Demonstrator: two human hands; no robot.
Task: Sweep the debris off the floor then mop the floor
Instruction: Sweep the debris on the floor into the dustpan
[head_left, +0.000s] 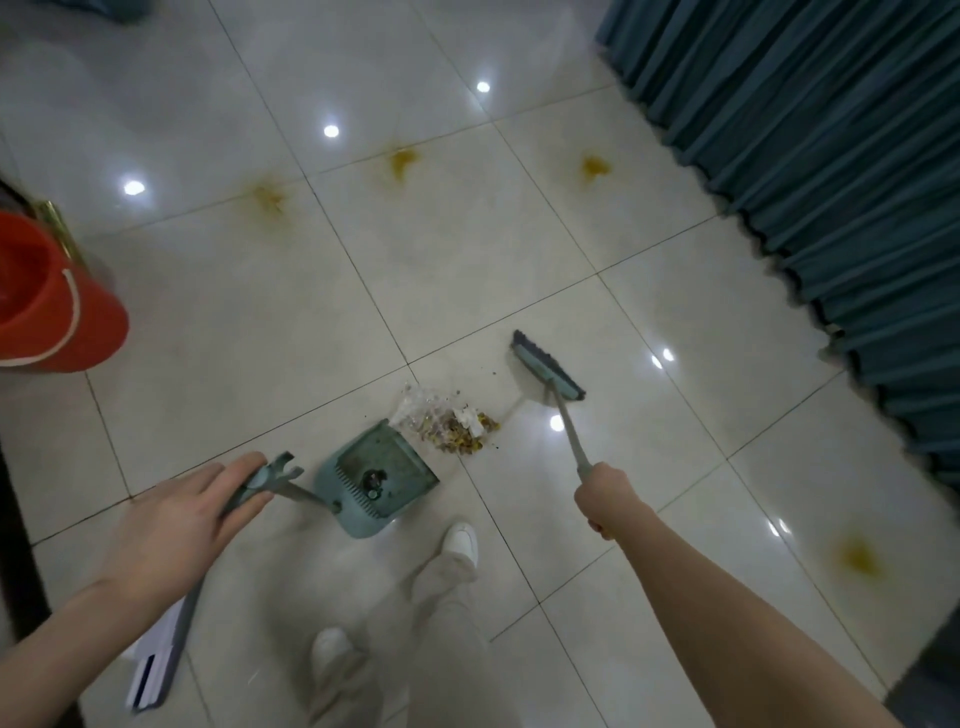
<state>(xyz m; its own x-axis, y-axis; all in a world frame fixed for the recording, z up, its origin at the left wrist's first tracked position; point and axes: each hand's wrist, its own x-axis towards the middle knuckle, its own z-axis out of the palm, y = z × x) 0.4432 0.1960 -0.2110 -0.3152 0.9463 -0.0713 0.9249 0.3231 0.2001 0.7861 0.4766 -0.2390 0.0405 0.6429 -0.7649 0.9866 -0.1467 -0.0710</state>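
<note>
Left hand (176, 519) holds dustpan (387, 457), debris (460, 431) at its lip; right hand (608, 499) grips broom (548, 371).

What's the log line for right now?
step: sweeping | left hand: holds dustpan | right hand: holds broom | debris pile: at dustpan mouth | yellow stains: unmopped

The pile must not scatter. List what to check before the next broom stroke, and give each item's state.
1. Right hand grips the broom handle: ok.
2. Left hand holds the dustpan handle: ok.
3. Dustpan mouth faces the debris pile, which sits at its lip: ok.
4. Broom head is on the pile's far side from the dustpan: ok.
5. Dustpan lip is flat on the floor: cannot tell.
6. All debris is gathered: not ok, specks lie loose near the broom head.
</note>
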